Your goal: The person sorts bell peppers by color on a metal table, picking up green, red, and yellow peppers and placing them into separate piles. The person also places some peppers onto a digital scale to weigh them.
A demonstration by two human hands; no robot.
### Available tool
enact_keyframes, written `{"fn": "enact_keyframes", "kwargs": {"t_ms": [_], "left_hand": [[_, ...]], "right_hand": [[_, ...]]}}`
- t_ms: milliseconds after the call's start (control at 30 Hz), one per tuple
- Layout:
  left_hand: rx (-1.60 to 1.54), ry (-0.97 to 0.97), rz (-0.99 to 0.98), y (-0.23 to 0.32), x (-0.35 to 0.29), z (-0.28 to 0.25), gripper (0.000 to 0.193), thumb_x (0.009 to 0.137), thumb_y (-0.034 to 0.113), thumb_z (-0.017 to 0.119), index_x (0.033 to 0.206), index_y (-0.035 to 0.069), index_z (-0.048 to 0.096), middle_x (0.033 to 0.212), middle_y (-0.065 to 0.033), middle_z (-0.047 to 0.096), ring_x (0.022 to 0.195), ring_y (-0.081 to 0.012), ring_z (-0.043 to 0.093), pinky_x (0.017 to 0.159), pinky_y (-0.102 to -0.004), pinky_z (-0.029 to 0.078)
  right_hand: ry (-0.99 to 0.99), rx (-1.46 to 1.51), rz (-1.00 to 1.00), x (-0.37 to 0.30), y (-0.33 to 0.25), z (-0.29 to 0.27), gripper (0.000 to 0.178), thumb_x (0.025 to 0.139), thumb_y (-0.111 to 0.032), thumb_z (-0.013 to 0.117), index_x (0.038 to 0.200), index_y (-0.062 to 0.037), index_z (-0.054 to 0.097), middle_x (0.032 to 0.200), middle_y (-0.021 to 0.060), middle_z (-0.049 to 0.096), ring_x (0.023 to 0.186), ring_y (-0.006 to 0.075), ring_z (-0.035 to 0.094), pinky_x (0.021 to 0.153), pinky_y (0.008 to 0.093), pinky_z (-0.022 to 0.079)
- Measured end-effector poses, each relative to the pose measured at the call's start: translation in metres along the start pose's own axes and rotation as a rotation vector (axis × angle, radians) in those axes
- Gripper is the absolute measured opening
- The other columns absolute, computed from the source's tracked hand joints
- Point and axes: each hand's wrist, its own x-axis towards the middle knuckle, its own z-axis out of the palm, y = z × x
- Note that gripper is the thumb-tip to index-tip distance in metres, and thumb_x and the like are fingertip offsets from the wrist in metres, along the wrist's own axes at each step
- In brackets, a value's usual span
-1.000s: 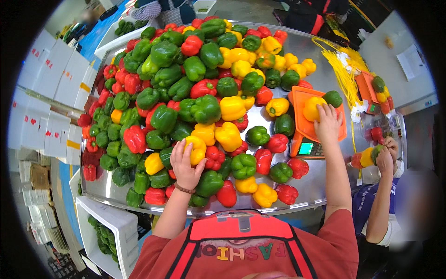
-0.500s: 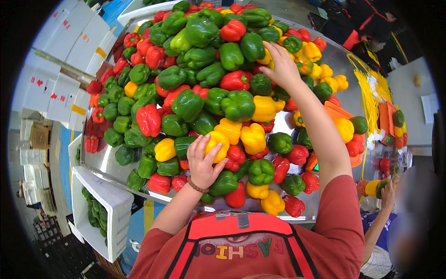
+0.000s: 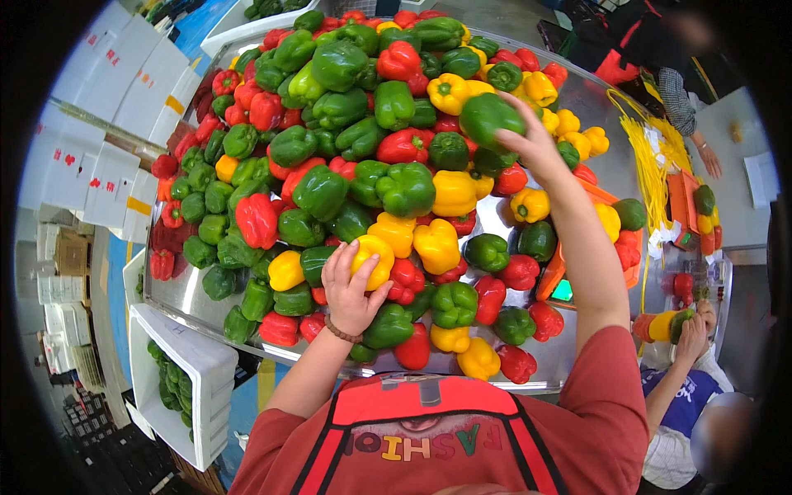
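A broad heap of red, green and yellow bell peppers covers the metal table before me. My right hand reaches to the heap's far right side with its fingers round a large green bell pepper. Close to me, my left hand curls over a yellow bell pepper, fingers on its left side and thumb along its near edge. Red peppers and a green pepper lie right beside that hand.
An orange scale with peppers on it stands to the right, near yellow ties. A white foam box of green peppers is at lower left, white boxes behind. At right, a co-worker's hands hold stacked peppers; another arm reaches in.
My right hand has taken hold of a large green pepper and lifted it, where it was reaching into the heap. My left hand stays on the yellow pepper. Another person's arm has appeared at upper right.
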Motion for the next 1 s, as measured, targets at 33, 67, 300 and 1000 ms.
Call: {"fn": "enact_keyframes", "kwargs": {"t_ms": [33, 67, 300, 1000], "left_hand": [[-0.007, 0.006, 0.005, 0.001, 0.002, 0.001, 0.051, 0.075, 0.029, 0.077, 0.119, 0.010, 0.060, 0.137, -0.0179, 0.046, 0.124, -0.0407, 0.044, 0.103, -0.0484, 0.035], [-0.012, 0.010, 0.011, 0.002, 0.003, 0.001, 0.051, 0.075, 0.029, 0.077, 0.119, 0.010, 0.060, 0.137, -0.0180, 0.046, 0.124, -0.0407, 0.044, 0.103, -0.0484, 0.035], [0.022, -0.002, 0.019, 0.001, 0.003, -0.001, 0.055, 0.077, 0.029, 0.075, 0.124, 0.007, 0.056, 0.137, -0.0179, 0.047, 0.125, -0.0406, 0.043, 0.105, -0.0490, 0.033], [0.408, -0.264, -0.319, -0.136, 0.224, 0.021, 0.068, 0.079, 0.051, 0.068, 0.125, 0.003, 0.056, 0.111, -0.0172, 0.065, 0.108, -0.0327, 0.060, 0.095, -0.0437, 0.045]], "right_hand": [[0.074, 0.080, -0.019, -0.023, -0.001, -0.027, 0.077, 0.079, -0.034, 0.072, 0.142, -0.0051, 0.039, 0.133, 0.0115, 0.052, 0.118, 0.0217, 0.053, 0.102, 0.0348, 0.041], [0.149, 0.163, -0.039, -0.047, 0.000, -0.055, 0.072, 0.083, -0.033, 0.068, 0.142, -0.0044, 0.039, 0.131, 0.0111, 0.053, 0.117, 0.0216, 0.054, 0.103, 0.0342, 0.041], [0.284, 0.033, 0.040, -0.137, -0.016, -0.094, 0.072, 0.083, -0.025, 0.069, 0.144, -0.0046, 0.036, 0.134, 0.0116, 0.050, 0.122, 0.0198, 0.050, 0.104, 0.0336, 0.039], [0.149, -0.595, -0.124, 0.013, 0.045, 0.051, 0.067, 0.078, -0.036, 0.073, 0.134, -0.0063, 0.049, 0.132, 0.0208, 0.052, 0.121, 0.0352, 0.052, 0.102, 0.0405, 0.041]]}}
